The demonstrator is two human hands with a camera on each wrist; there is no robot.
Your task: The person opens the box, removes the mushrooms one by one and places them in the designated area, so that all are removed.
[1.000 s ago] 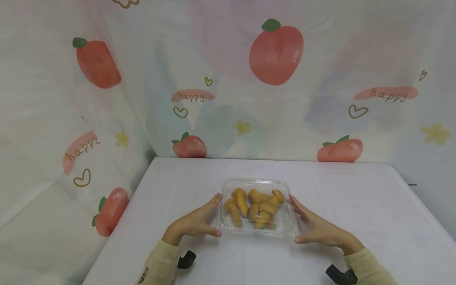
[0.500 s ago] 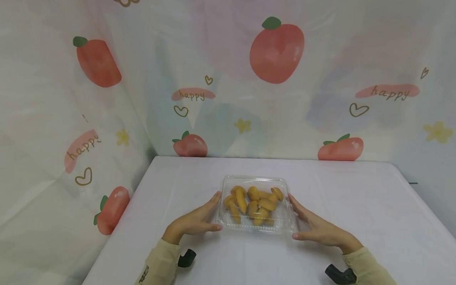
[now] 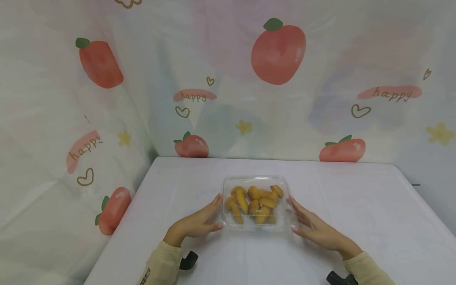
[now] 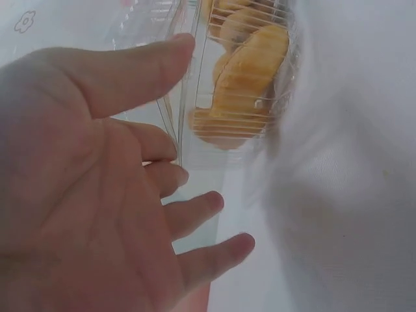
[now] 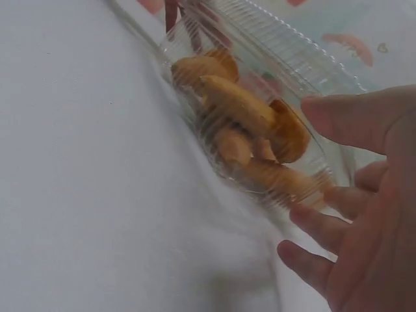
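Observation:
A clear plastic clamshell box (image 3: 256,227) sits on the white table, closed over several yellow-brown mushrooms (image 3: 242,202). My left hand (image 3: 195,222) is at the box's left side with fingers extended, and its thumb is near the front left corner. Seen in the left wrist view, that thumb lies against the clear wall and the other fingers are spread. On the opposite side my right hand (image 3: 319,230) has its fingers stretched along the right wall, the thumb by the front right corner. In the right wrist view the mushrooms (image 5: 240,107) show through the ribbed plastic wall.
The white tabletop (image 3: 249,261) extends around the box. A cloth backdrop (image 3: 228,47) printed with fruit and hearts stands behind the table and along its left. Black curved pieces (image 3: 189,260) stick out by both sleeves.
The box has turned slightly, and its front edge now lies straighter. My right hand's thumb has shifted a little away from me with the front right corner. The left hand has barely moved.

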